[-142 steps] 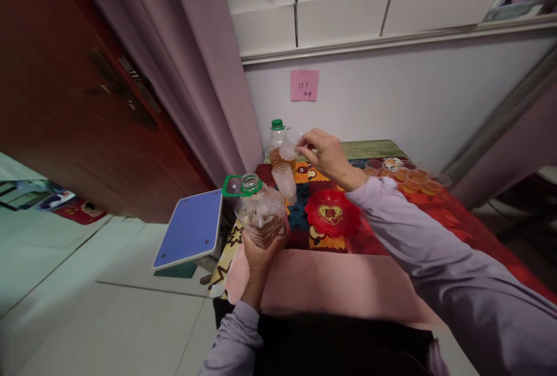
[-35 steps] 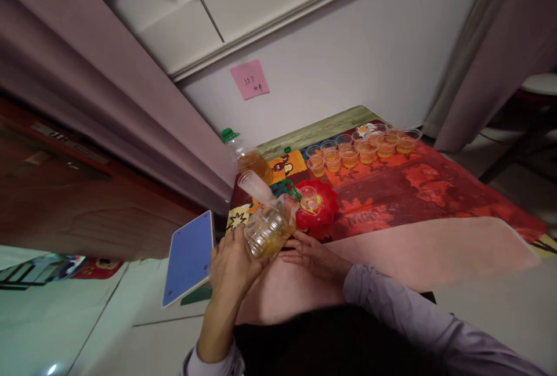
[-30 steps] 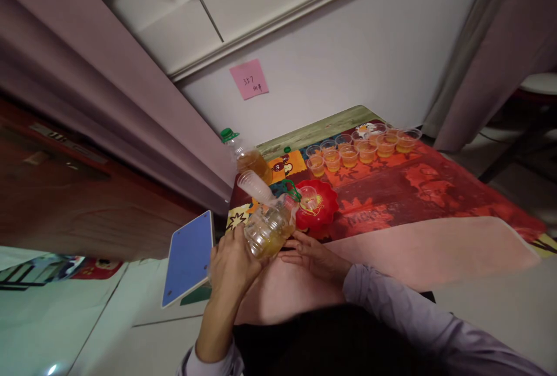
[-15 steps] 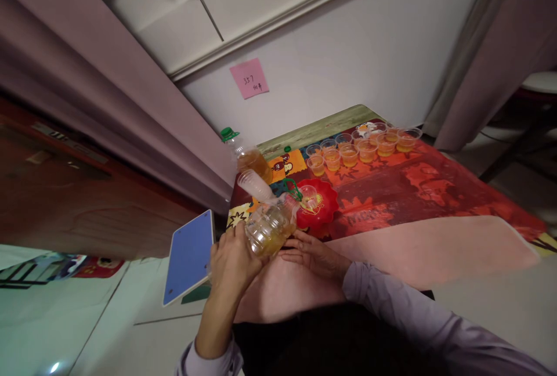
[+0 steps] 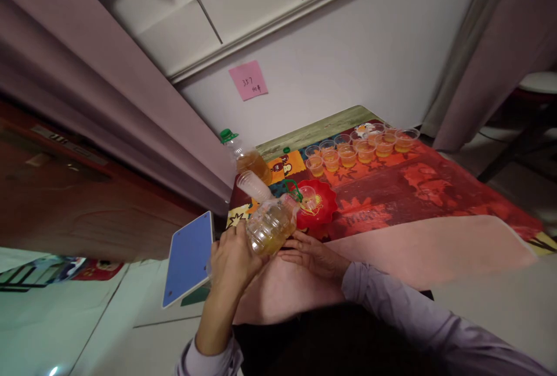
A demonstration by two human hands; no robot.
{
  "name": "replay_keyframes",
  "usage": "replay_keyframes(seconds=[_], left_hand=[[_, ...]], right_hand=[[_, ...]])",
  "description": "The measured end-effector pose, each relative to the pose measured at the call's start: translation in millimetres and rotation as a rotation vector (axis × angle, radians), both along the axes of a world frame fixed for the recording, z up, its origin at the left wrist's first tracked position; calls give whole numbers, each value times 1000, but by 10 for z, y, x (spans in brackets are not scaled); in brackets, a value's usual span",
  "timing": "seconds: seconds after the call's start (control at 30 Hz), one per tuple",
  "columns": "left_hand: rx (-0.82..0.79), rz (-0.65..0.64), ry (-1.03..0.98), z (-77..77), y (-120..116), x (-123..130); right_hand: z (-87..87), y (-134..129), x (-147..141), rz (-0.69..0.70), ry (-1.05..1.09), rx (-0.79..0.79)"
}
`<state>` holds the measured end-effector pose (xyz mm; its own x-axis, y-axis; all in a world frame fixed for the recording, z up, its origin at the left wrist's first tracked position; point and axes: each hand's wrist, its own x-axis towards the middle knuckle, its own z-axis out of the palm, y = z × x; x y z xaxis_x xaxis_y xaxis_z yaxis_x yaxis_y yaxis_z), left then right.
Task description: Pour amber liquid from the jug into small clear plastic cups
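Observation:
My left hand (image 5: 232,257) is wrapped round the base of a clear plastic bottle (image 5: 272,225) holding pale yellow drink. The bottle is tilted, its green-handled neck pointing over a red scalloped plate (image 5: 327,208). A clear plastic cup (image 5: 308,195) sits on that plate near the bottle's mouth; whether liquid is flowing, I cannot tell. Beneath the bottle's right side, my right hand (image 5: 315,254) has its fingers stretched out at the bottle's edge; contact is unclear. A stack of clear cups (image 5: 253,185) lies on its side behind the bottle.
Several cups of yellow drink (image 5: 348,155) stand in rows at the back right of the patterned table (image 5: 404,190). A larger bottle (image 5: 250,161) with a green cap stands at the back left. A loose green cap (image 5: 286,150) lies nearby. A blue board (image 5: 189,260) is at the left.

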<state>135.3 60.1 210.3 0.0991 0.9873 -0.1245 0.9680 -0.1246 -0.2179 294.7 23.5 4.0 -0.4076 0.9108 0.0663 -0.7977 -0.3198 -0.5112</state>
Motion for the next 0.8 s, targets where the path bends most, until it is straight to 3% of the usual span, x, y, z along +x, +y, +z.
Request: replay_keyframes(seconds=[0.8], left_hand=[[-41,17,34,62,-11,62]], right_hand=[[-10,-2,-1,2,49,13]])
